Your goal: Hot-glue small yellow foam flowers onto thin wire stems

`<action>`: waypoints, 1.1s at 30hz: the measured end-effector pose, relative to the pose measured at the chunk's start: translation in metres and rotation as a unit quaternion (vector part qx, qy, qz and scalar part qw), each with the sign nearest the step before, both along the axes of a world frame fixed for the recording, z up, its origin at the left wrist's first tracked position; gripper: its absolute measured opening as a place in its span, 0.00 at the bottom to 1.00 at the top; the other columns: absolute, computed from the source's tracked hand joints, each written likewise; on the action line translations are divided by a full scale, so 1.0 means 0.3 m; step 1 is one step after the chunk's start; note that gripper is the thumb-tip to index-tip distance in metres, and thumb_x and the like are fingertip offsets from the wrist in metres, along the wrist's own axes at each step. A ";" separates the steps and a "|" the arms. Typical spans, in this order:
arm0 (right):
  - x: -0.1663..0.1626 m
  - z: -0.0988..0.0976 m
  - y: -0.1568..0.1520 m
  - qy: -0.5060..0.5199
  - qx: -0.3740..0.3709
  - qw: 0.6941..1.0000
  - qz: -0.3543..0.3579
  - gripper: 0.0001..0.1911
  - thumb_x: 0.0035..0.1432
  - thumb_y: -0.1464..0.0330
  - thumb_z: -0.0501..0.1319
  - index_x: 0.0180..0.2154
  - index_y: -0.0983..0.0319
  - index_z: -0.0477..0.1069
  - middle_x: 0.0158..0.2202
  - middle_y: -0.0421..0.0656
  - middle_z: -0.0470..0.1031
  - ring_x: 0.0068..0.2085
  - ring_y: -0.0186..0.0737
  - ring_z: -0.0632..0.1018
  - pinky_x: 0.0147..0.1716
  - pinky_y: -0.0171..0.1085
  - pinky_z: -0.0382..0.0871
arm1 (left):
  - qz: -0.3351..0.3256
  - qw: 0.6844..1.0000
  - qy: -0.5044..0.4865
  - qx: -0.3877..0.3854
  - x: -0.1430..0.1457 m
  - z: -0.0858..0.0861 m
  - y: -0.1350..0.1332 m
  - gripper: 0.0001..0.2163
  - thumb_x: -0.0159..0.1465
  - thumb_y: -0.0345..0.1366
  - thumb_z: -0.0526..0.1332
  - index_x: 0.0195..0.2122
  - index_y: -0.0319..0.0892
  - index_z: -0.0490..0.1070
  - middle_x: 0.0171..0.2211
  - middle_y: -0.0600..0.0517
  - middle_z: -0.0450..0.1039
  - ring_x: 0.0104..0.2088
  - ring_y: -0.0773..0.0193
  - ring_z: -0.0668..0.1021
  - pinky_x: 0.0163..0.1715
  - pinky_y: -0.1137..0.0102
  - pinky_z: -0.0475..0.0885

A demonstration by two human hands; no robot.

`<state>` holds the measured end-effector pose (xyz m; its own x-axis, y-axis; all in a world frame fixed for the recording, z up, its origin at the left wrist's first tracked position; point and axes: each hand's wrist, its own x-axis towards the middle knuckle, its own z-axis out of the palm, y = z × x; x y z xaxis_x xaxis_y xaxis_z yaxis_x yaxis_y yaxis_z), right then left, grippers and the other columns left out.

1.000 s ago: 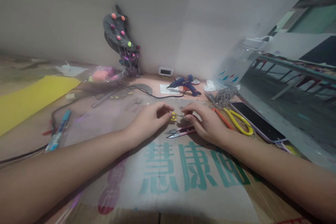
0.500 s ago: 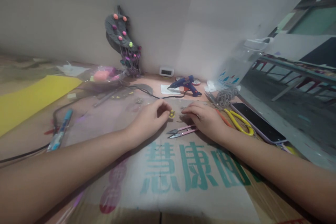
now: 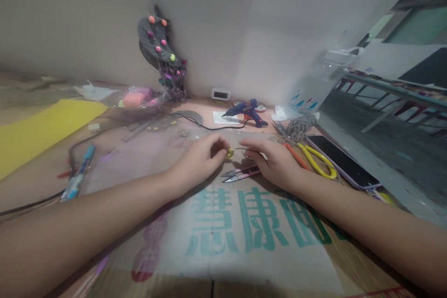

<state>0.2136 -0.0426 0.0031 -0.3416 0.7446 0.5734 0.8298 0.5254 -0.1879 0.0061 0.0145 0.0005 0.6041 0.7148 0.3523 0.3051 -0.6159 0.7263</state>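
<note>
Between the thumb and forefinger of my left hand [image 3: 201, 157] is a small yellow piece [image 3: 229, 153], too small to make out fully. My right hand [image 3: 274, 160] faces it a short way off, its forefinger stretched forward. A thin grey cord [image 3: 240, 149] shows at the thumb of that hand, seemingly pinched there. Under the right hand lie pink-handled thread snips [image 3: 240, 174], blades pointing left and partly covered by the fingers.
A blue glue gun [image 3: 246, 111] rests behind the hands, its black cable running left. At right are a grey cord bundle [image 3: 298, 126], yellow-handled pliers [image 3: 317, 162], a phone [image 3: 344, 163] and a bottle [image 3: 314, 84]. A yellow sheet [image 3: 49, 125] and a pen [image 3: 80, 172] lie left.
My right forefinger and thumb have spread apart, and the thin grey cord shows more clearly between them. My left hand keeps the yellow piece almost in place.
</note>
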 end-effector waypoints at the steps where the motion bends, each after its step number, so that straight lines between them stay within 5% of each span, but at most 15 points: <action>1: -0.002 0.002 -0.001 -0.010 -0.002 1.000 0.001 0.14 0.62 0.73 0.54 0.47 0.59 0.72 0.42 0.44 0.80 0.40 0.42 0.80 0.39 0.40 0.73 | 0.000 1.000 0.001 0.002 0.000 0.000 0.000 0.06 0.62 0.31 0.54 0.37 0.42 0.68 0.37 0.52 0.74 0.38 0.61 0.76 0.40 0.66 0.70; 8: -0.005 0.014 -0.003 -0.090 -0.014 0.994 0.055 0.15 0.63 0.74 0.50 0.45 0.61 0.73 0.30 0.43 0.78 0.31 0.38 0.77 0.31 0.35 0.69 | -0.006 1.000 0.004 0.013 0.001 -0.003 0.003 0.05 0.62 0.30 0.54 0.37 0.42 0.68 0.35 0.53 0.74 0.36 0.62 0.76 0.38 0.68 0.70; 33: -0.007 0.010 0.003 -0.111 -0.036 0.992 0.049 0.17 0.63 0.74 0.48 0.48 0.60 0.71 0.30 0.42 0.77 0.31 0.38 0.77 0.30 0.35 0.67 | -0.019 1.000 0.002 0.014 0.004 0.003 -0.005 0.04 0.63 0.31 0.54 0.36 0.42 0.67 0.35 0.52 0.75 0.36 0.63 0.76 0.36 0.68 0.69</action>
<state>0.2115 -0.0419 0.0062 -0.5263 0.7382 0.4219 0.8005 0.5975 -0.0468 0.0074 0.0130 0.0015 0.6326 0.6805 0.3697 0.2839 -0.6480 0.7067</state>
